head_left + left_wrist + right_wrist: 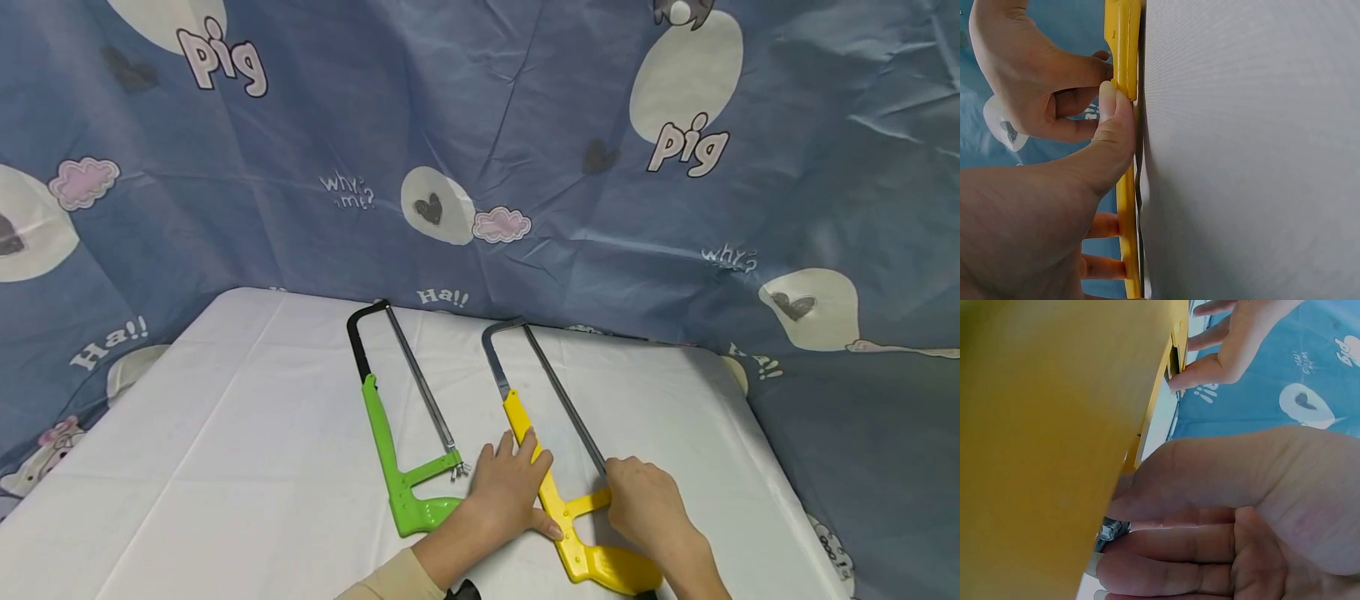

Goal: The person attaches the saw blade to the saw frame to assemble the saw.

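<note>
A yellow hacksaw (573, 546) with a grey metal front frame and a blade (566, 400) lies flat on the white-covered table. Across its frame my left hand (504, 492) is spread, the fairly straight fingers and thumb pressing it down. At the handle end of the blade, my right hand (651, 504) has its fingers curled and its thumb bent in. Between them, in the right wrist view, a small metal wing nut (1110, 530) partly shows; the fingers hide the rest. The left wrist view shows the left thumb (1110, 134) against the yellow frame.
A green hacksaw (384, 442) with a black front frame lies to the left, its wing nut (461, 472) close to my left wrist. The white cloth (247, 467) covers the table. Behind it hangs a blue printed curtain (450, 108).
</note>
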Demonstrator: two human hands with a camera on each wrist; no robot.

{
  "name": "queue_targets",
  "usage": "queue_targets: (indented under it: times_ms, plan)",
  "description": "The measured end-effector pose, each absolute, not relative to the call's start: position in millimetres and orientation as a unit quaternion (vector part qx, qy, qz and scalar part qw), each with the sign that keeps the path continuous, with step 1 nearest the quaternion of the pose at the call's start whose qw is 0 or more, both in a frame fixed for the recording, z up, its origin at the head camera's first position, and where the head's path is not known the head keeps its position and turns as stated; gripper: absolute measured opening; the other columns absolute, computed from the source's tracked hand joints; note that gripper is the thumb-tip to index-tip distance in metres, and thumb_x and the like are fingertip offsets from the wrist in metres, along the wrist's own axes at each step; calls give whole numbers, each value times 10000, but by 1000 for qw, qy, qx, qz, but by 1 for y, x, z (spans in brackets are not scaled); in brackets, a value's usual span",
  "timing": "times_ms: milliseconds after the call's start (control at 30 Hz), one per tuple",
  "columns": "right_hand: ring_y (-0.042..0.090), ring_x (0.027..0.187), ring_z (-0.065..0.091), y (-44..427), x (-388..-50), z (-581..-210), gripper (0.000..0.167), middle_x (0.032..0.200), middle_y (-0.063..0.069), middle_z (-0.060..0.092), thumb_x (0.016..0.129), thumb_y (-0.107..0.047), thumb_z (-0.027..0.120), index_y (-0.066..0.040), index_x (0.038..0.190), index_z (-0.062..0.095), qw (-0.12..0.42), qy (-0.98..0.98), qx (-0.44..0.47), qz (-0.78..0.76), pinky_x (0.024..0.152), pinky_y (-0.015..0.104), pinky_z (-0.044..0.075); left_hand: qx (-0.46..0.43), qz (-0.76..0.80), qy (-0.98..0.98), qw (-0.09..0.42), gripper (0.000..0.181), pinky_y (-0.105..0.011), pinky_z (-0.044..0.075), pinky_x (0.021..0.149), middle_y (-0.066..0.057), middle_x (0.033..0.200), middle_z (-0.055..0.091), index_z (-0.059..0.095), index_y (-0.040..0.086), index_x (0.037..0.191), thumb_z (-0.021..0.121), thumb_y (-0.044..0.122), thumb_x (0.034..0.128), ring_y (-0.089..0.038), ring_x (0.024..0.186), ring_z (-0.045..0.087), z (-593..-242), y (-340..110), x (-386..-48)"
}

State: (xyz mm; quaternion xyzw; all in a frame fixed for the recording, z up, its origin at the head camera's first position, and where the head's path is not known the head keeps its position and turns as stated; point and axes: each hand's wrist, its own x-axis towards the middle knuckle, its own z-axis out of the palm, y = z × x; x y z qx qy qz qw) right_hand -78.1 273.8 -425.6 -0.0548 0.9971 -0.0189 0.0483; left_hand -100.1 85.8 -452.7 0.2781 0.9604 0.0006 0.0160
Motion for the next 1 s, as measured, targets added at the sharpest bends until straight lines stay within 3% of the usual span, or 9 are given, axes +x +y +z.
queue_targets:
  times_ms: [267,500,700,800,1000]
  plan:
    - [159,523,443,277,-77,-424,159,608,22,528,722,81,677,-56,731,597,51,996,-47,-46,488,280,356,278,-3,960,18,964,-465,478,906,-74,1511,446,529,249,1302,643,849,557,-328,1343,472,-451,86,-99]
    - [164,540,460,282,-79,-423,156,639,28,570,718,71,674,-41,816,629,74,993,-40,-84,504,291,370,277,-4,961,17,971,-457,480,892,-68,1502,448,532,253,1296,640,856,542,-317,1330,477,-452,86,-100]
    - [164,580,494,288,-86,-421,404,796,46,695,656,35,740,-8,1055,691,114,984,-23,-135,520,291,380,279,5,960,12,975,-431,472,827,-77,1447,471,545,240,1276,661,848,523,-310,1287,494,-454,85,-101]
    - [166,594,496,290,-88,-420,463,852,52,716,640,31,749,-10,1097,690,127,980,-16,-154,525,291,380,280,5,960,13,980,-421,467,810,-80,1434,472,545,235,1275,665,846,519,-309,1281,494,-455,84,-102]
    - [163,561,463,292,-88,-420,472,741,14,668,630,25,726,-20,1099,694,129,978,-5,-164,502,283,350,282,6,959,15,983,-426,468,822,-83,1453,469,540,231,1276,663,847,519,-316,1301,489,-457,84,-102]
